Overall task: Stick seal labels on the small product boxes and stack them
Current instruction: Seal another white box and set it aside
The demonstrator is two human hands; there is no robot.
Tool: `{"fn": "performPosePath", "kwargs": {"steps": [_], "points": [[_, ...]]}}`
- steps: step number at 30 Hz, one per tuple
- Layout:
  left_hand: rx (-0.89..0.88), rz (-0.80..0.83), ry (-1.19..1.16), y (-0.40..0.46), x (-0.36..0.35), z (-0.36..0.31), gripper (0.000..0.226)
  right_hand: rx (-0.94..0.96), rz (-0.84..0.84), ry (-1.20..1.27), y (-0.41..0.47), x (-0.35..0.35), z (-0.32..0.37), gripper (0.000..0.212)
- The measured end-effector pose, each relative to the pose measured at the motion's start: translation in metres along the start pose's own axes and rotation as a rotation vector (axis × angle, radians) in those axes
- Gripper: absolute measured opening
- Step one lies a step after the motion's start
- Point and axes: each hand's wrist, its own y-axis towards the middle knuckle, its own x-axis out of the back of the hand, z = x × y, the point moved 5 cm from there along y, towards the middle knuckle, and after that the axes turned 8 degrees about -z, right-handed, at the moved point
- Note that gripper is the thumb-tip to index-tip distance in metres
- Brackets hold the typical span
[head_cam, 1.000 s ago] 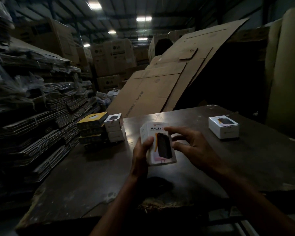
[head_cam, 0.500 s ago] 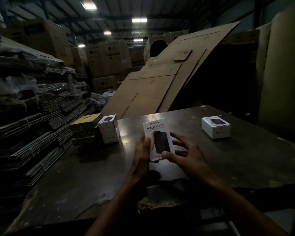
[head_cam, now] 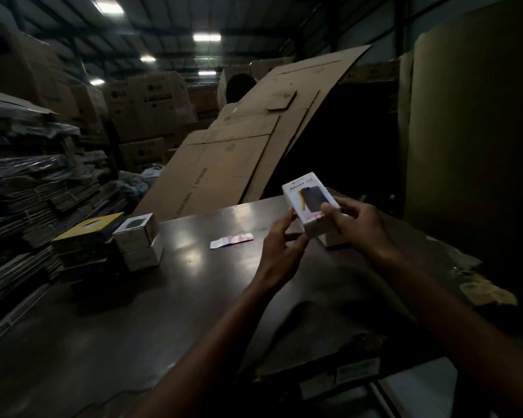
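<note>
While we look down through the head camera, we see the box (head_cam: 310, 203) held up above the far right part of the table (head_cam: 194, 297), tilted, with its printed face toward us. Our right hand (head_cam: 354, 224) pinches it at the lower right side, the thumb lying on the printed face and the other fingers behind it. Our left hand (head_cam: 280, 251) is just beside the lower left corner; its fingertips (head_cam: 290, 214) seem to touch the edge, but the light is too weak to say if they really grip. We cannot tell if a label is already on this box.

A label strip (head_cam: 230, 240) lies flat on the table, to the left of the hands and apart from them. Further left a stack (head_cam: 138, 239) of white boxes stands at the table edge, touching a pile of yellow boxes (head_cam: 88, 233).

We judge the box to be light cardboard, stiff enough at the edges and corners but weak in the middle of the faces. Its surface looks smooth, maybe a little slippery. So we would take it by the two long side edges, not press the broad face. The strip is thin, floppy and sticky; we should lift it by one end.
</note>
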Motion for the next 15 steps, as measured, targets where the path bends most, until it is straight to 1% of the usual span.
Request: {"fn": "performPosePath", "kwargs": {"steps": [2,5,7,8,11,15], "points": [[0.029,0.008,0.02,0.016,-0.021,0.007,0.058,-0.011,-0.024,-0.031,0.022,0.01,-0.01,0.042],[0.095,0.016,0.023,0.035,-0.044,0.019,0.06,-0.053,-0.036,-0.038,0.05,0.019,-0.03,0.047],[0.111,0.02,0.007,0.047,-0.053,0.026,0.055,-0.078,-0.034,-0.026,0.064,0.022,-0.043,0.048],[0.121,0.025,0.001,0.052,-0.057,0.029,0.052,-0.088,-0.034,-0.027,0.07,0.022,-0.05,0.047],[0.148,0.019,0.002,0.062,-0.063,0.035,0.054,-0.098,-0.028,-0.025,0.079,0.021,-0.058,0.031],[0.113,0.025,0.026,0.064,-0.07,0.04,0.052,-0.114,-0.002,-0.055,0.086,0.018,-0.067,0.028]]}}
